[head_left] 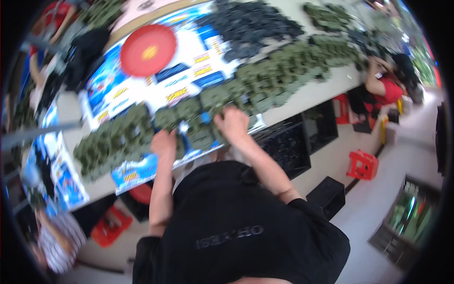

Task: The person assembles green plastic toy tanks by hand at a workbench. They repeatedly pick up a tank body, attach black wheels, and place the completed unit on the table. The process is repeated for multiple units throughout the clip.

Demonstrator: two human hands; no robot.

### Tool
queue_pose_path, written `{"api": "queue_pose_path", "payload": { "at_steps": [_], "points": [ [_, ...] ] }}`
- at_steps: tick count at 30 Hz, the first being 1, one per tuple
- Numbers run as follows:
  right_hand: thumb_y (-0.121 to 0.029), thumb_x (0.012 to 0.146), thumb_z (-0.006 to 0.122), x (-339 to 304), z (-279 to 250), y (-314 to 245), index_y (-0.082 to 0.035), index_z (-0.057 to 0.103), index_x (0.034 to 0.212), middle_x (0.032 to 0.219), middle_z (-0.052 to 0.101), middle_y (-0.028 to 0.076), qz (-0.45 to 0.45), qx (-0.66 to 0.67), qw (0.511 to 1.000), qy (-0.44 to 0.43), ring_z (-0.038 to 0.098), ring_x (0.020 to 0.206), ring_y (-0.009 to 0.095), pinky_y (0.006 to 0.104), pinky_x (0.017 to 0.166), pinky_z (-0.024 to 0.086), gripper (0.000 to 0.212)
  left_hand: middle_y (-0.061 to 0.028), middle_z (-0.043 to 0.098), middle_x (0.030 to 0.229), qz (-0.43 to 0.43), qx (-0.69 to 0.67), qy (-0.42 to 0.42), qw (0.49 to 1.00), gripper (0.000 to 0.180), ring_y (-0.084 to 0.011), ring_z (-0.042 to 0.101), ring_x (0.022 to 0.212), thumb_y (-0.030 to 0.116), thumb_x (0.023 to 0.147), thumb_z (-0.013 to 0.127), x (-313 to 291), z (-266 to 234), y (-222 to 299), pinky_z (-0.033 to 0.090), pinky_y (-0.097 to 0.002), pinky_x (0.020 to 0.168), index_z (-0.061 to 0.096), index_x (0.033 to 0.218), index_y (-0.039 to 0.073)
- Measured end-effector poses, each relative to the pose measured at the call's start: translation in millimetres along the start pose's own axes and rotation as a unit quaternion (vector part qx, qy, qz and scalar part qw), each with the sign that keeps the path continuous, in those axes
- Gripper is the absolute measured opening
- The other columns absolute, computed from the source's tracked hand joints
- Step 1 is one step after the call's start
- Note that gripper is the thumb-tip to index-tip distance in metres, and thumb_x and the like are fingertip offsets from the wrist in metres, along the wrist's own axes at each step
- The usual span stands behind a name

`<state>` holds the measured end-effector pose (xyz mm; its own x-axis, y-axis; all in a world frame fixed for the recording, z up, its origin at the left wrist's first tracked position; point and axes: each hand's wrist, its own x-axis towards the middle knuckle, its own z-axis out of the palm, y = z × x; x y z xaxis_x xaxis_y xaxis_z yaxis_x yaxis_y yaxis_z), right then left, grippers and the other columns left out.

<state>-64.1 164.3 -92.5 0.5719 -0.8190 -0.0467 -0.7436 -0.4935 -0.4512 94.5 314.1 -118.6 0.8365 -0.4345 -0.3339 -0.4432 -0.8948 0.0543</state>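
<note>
A long row of olive-green molded parts (279,75) runs across the table, packed side by side; their exact kind is too blurred to tell. My left hand (163,142) rests at the row's near edge, fingers curled onto an olive-green part (166,118). Over the same row, to the right, my right hand (232,124) has its fingers bent round another olive-green part (215,97). Between the hands lie more green parts (191,113), with blue and white patches of the printed sheet showing through. The fingertips of both hands are partly hidden.
Beyond the row, a red round plate (149,49) lies on a blue-and-white printed sheet (106,94). A heap of dark grey parts (255,26) is at the back. Black crates (288,146) stand under the table edge. Red stools (362,164) and other people (385,85) are to the sides.
</note>
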Motion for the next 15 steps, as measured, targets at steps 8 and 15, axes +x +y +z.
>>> {"api": "queue_pose_path", "payload": {
  "at_steps": [8, 15],
  "points": [
    [-0.031, 0.078, 0.062, 123.2, -192.1, 129.0, 0.000, 0.065, 0.077, 0.073, 0.062, 0.019, 0.048, -0.010, 0.997, 0.056, 0.062, 0.071, 0.035, 0.0429, 0.067, 0.050, 0.031, -0.0206, 0.064, 0.076, 0.003, 0.015, 0.061, 0.998, 0.046, -0.0387, 0.063, 0.072, 0.047, 0.078, 0.063, -0.3, 11.6, 1.2, 0.050, -0.0484, 0.063, 0.064, 0.076, 0.002],
    [-0.036, 0.078, 0.062, 400.8, -261.3, 353.2, -0.003, 0.067, 0.086, 0.084, 0.065, 0.021, 0.065, -0.167, 0.967, 0.179, 0.062, 0.084, 0.038, 0.0459, 0.075, 0.049, 0.034, -0.0232, 0.062, 0.077, -0.008, -0.081, 0.114, 0.990, 0.031, -0.0413, 0.060, 0.077, 0.029, 0.080, 0.064, 5.9, 36.7, -4.6, 0.045, -0.0488, 0.067, 0.059, 0.084, -0.001]
  ]
}}
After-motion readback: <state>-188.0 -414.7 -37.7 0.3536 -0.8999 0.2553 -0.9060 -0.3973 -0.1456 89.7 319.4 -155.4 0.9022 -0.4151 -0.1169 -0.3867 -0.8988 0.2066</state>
